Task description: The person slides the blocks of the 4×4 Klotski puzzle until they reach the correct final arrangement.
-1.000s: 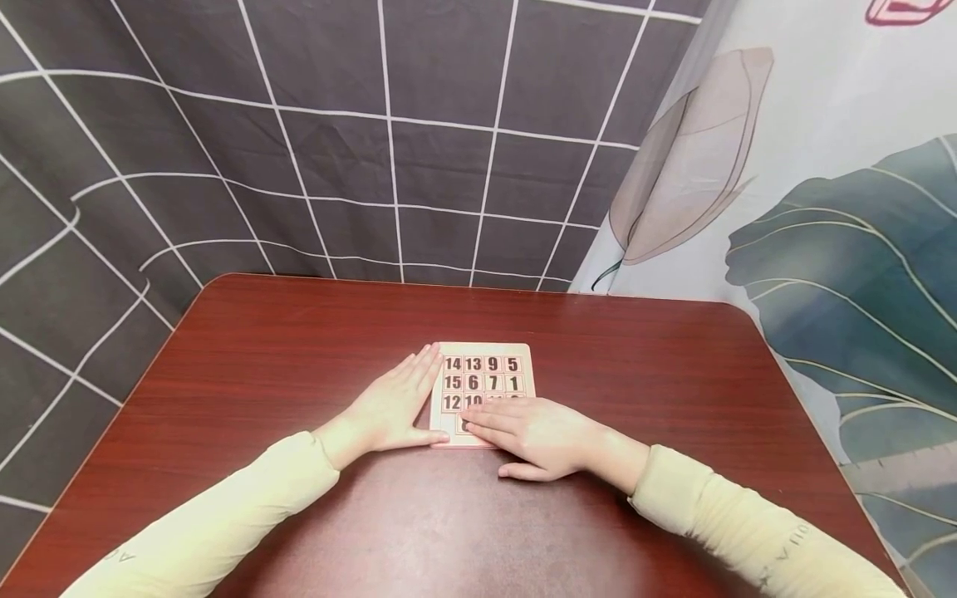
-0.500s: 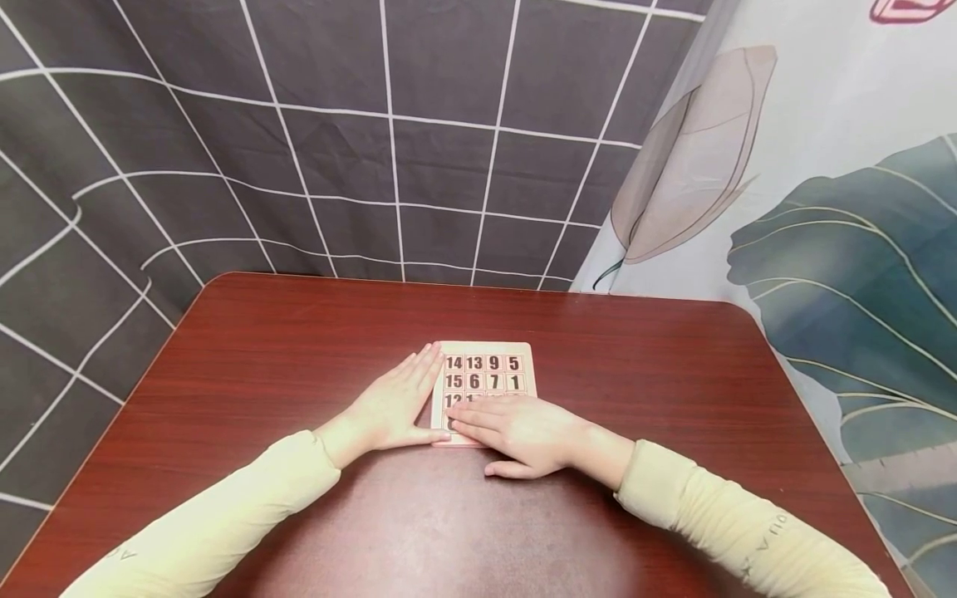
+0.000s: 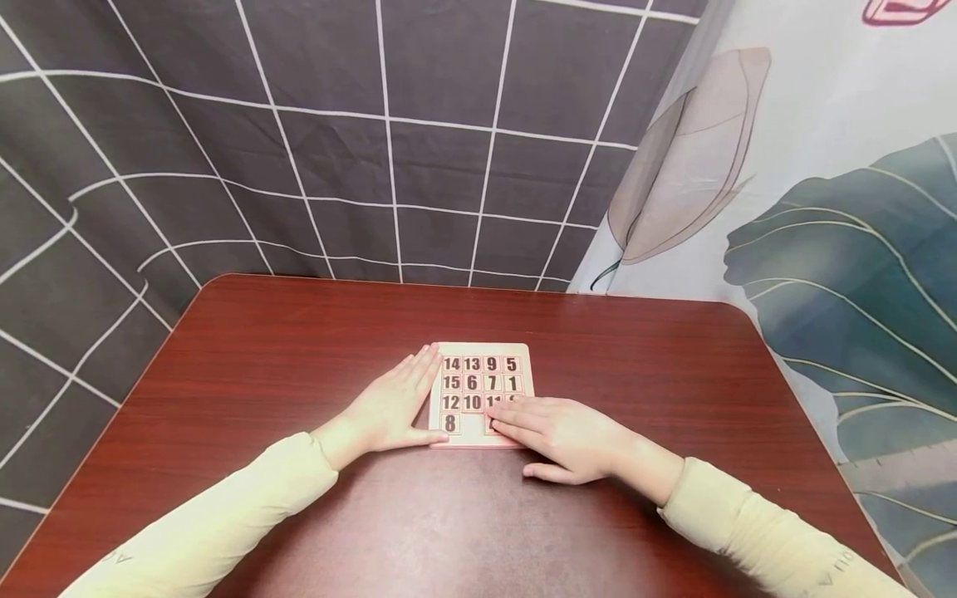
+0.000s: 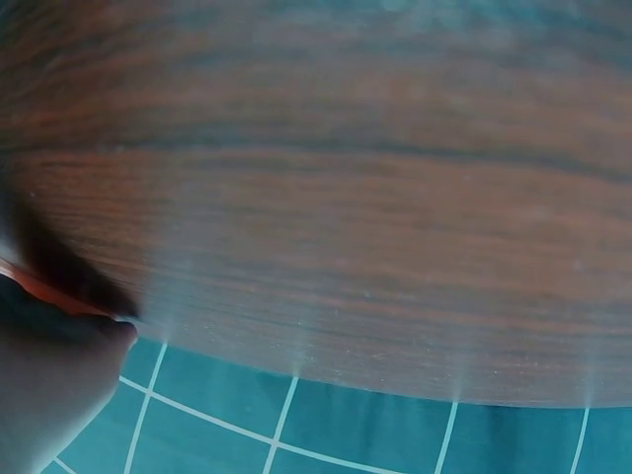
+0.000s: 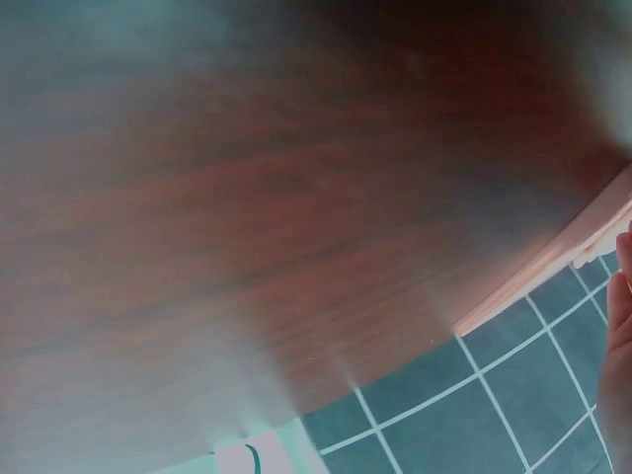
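A pale number slide puzzle (image 3: 486, 350) lies flat on the table, its tiles printed in black. My left hand (image 3: 389, 407) rests along its left side with straight fingers, the thumb at the near left corner. Fingertips of my right hand (image 3: 564, 432) touch the tiles at the lower right, covering part of the two near rows. A tile marked 8 (image 3: 450, 423) sits at the left of the nearest row, with a bare slot beside it. In the right wrist view the puzzle's edge (image 5: 538, 259) shows near my fingers; the left wrist view catches only part of the hand (image 4: 49, 395).
The reddish-brown wooden table (image 3: 299, 332) has rounded far corners. Behind it hangs a dark curtain (image 3: 441, 158) with white grid lines. A pale leaf-patterned curtain (image 3: 837, 274) hangs on the right.
The 8 tile has slid left into the row's first place. My right hand went left with it, then back right, uncovering the 8, the slot and the 10. My left hand stays put.
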Motion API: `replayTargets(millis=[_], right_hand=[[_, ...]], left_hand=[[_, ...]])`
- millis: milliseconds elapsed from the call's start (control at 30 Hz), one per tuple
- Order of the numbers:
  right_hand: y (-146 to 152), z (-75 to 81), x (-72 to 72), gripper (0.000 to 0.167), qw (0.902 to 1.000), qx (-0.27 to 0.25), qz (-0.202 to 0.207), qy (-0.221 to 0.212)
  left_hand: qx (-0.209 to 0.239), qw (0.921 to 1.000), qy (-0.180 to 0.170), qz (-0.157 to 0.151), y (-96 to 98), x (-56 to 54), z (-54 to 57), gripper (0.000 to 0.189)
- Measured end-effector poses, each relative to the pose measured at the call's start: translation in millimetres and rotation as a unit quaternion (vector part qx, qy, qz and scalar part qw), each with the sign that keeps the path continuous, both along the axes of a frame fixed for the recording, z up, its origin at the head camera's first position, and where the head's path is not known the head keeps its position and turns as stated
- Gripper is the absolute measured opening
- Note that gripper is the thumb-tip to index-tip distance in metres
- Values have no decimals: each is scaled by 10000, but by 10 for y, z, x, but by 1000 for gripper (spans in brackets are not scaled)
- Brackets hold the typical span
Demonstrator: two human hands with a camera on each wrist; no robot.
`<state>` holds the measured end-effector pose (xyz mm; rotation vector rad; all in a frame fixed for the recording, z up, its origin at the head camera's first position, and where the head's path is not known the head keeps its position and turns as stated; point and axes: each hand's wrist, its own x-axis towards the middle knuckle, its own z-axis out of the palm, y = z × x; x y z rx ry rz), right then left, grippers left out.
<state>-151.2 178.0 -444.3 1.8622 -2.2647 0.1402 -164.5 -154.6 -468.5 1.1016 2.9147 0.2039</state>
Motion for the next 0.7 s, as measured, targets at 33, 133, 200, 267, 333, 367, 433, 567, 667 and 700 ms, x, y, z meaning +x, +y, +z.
replayTargets(millis=[33, 133, 200, 267, 333, 367, 433, 567, 667, 700], right_hand=[[17, -10, 4, 67, 10000, 5, 15, 10], [38, -46, 13, 65, 10000, 32, 72, 45], [29, -68, 11, 64, 9999, 31, 99, 96], [4, -81, 5, 65, 9999, 25, 105, 105], [-35, -83, -2, 65, 9998, 18, 128, 156], [-58, -83, -5, 65, 9998, 25, 138, 170], [-111, -73, -10, 66, 9997, 38, 154, 172], [-204, -60, -21, 66, 9995, 50, 219, 225], [-243, -47, -25, 65, 9993, 43, 259, 258], [-248, -44, -25, 64, 9992, 41, 275, 285]], left_hand=[[24, 10000, 10, -4, -1, 0, -1, 118], [55, 10000, 13, -7, 2, 0, -3, 118], [33, 10000, 23, 2, 2, -1, -7, 118], [5, 10000, 11, 16, 2, -2, -7, 118], [-15, 10000, -12, 29, -1, 2, 0, 118], [-15, 10000, -42, 39, -3, 4, 6, 117], [13, 10000, -66, 41, -4, 10, 18, 117], [47, 10000, -56, 3, 2, 23, 43, 116], [55, 10000, -47, -10, 8, 30, 54, 115], [70, 10000, -46, -9, 9, 33, 55, 115]])
